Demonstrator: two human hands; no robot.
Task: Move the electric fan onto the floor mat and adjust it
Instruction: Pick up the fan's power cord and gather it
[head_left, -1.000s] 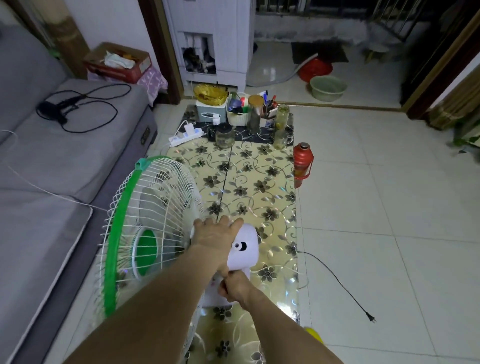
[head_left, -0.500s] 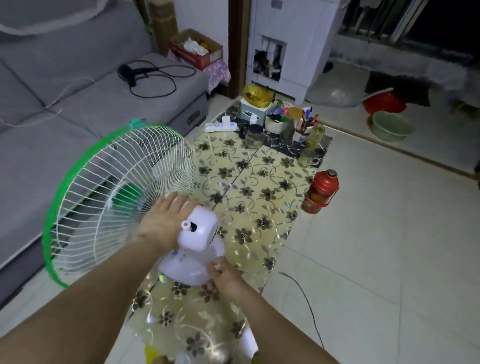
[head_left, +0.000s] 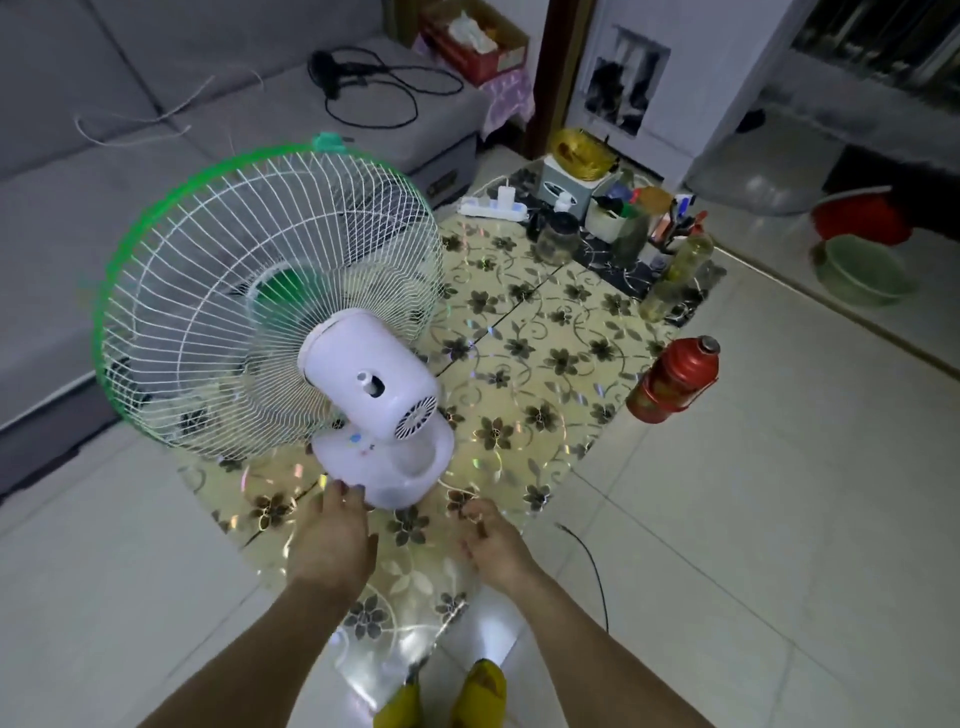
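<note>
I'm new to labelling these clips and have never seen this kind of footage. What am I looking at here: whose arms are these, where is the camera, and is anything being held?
No machine is involved: a person wears one wide-angle camera on the head, which looks forward and down, so the two bare arms at the bottom are their own. The electric fan, with a green-rimmed white cage and white motor housing, stands on its round base on the flowered floor mat. The left hand has its fingertips at the near edge of the base; whether they touch is hard to tell. The right hand hovers just right of it, fingers curled, apparently holding nothing. Around it: a red flask beside the mat, cluttered containers at the far end, a grey sofa on the left, and a black cord on the tiles.
</note>
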